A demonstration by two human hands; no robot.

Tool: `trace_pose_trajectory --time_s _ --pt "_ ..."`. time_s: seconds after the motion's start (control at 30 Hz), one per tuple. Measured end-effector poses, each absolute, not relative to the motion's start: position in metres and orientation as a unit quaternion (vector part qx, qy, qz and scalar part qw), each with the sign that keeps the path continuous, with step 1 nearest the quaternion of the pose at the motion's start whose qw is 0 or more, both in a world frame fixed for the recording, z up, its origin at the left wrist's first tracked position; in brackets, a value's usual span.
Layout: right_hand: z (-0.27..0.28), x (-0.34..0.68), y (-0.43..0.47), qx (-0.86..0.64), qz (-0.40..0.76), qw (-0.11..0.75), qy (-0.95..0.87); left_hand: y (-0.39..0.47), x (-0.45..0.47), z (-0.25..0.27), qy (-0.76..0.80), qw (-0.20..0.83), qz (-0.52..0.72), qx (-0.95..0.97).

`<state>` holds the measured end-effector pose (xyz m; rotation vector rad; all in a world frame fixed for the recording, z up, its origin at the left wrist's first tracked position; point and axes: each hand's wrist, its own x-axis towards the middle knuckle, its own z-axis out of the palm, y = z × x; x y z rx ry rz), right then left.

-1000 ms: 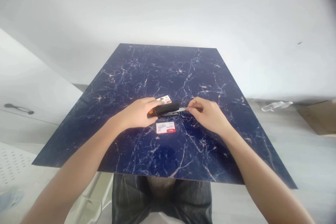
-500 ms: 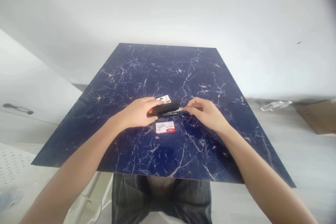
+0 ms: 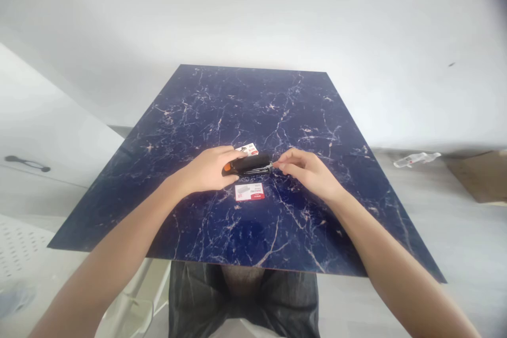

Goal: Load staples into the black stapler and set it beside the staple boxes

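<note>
Plainly, left hand [image 3: 209, 169] around stapler [image 3: 254, 163]

L forearm [image 3: 130, 243] and R forearm [image 3: 380, 243] are bare, angled fwd & inward from the lower corners of view, wrists roughly straight. L hand [image 3: 212, 169] is palm-down in a wrap grip, thumb near side, fingers far side. R hand [image 3: 307, 170] faces it, fingers curled w/ thumb & index tips close tog. (can't tell if they meet).
</note>
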<state>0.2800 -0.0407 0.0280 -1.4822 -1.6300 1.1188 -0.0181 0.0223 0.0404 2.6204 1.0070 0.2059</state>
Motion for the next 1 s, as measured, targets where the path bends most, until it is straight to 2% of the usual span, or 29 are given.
trace_pose_trajectory --time_s 0.8,1.0 --pt "0.025 0.275 -0.040 -0.495 0.542 0.363 -0.574 0.025 -0.016 0.036 0.342 0.190 0.109 0.914" --pt "0.023 0.265 -0.044 -0.449 0.563 0.404 -0.564 0.011 0.005 0.020 0.383 0.197 0.213 0.877"
